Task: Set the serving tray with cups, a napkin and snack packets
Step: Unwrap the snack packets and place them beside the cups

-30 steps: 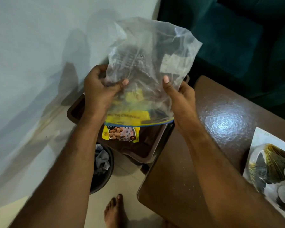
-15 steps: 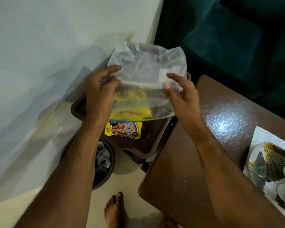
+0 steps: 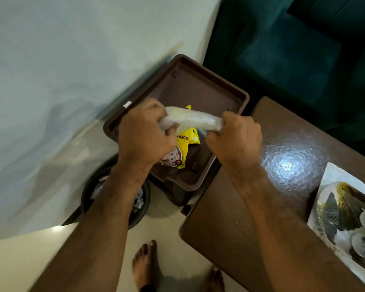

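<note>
Both fists are clenched on a clear bag (image 3: 193, 121), bunched into a roll between left hand (image 3: 144, 137) and right hand (image 3: 235, 140), above the brown tray (image 3: 209, 89). Yellow packets (image 3: 182, 150) lie at the tray's near edge, how many is hard to tell. They look light, crinkly and slick, so pinching a sealed edge seems safest
</note>
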Tool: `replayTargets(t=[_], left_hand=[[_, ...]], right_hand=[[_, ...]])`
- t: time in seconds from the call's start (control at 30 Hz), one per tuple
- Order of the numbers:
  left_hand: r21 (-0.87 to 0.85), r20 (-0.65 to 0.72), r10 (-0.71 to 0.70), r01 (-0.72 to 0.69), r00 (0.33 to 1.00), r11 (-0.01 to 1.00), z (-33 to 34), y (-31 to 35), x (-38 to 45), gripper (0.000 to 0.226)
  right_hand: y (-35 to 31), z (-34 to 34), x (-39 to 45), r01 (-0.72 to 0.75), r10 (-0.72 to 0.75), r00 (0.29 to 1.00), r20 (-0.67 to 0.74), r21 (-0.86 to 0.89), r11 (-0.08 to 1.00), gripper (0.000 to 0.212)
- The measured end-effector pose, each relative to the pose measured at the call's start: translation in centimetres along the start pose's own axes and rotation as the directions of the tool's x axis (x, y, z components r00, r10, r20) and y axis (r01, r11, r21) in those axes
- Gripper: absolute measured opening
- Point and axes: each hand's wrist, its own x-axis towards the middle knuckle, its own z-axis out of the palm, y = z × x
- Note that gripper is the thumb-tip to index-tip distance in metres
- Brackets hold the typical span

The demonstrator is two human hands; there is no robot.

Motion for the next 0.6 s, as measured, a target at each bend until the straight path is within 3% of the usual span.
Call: replayTargets(t=[0.07,0.13,0.23,0.33,0.47,0.6], left_hand=[[-0.029,-0.001,-0.097,0.097,0.995,0.995,0.2,1.2,-1.2,0.030],[-0.157,0.013,-0.244,0.243,0.970,0.957,0.9,2.6,-2.2,0.028],[-0.436,0.118,-0.438,0.443,0.891,0.784,1.1,4.2,-3.7,0.027],[-0.624,0.317,-0.496,0.571,0.809,0.533,0.9,4.3,-4.4,0.055],[-0.710,0.528,-0.476,0.673,0.703,0.207,0.4,2.9,-4.1,0.074],[-0.773,0.482,-0.675,0.634,0.558,-0.028,-0.7,1.7,-4.0,0.035]], right_hand=[[-1.1,-0.3,-0.6,-0.143,0.141,0.990,0.020,0.149,0.978,0.021],[-2.2,-0.3,-0.8,-0.272,0.274,0.960,0.057,0.427,0.863,0.012],[-3.9,0.8,-1.1,-0.435,0.434,0.873,0.224,0.760,0.483,0.022],[-4.7,1.7,-1.9,-0.488,0.426,0.818,0.388,0.859,0.155,0.029],[-6.3,1.8,-4.1,-0.568,0.309,0.798,0.517,0.817,0.102,0.028],[-8.9,1.2,-5.7,-0.625,0.048,0.778,0.627,0.762,0.171,0.019]])
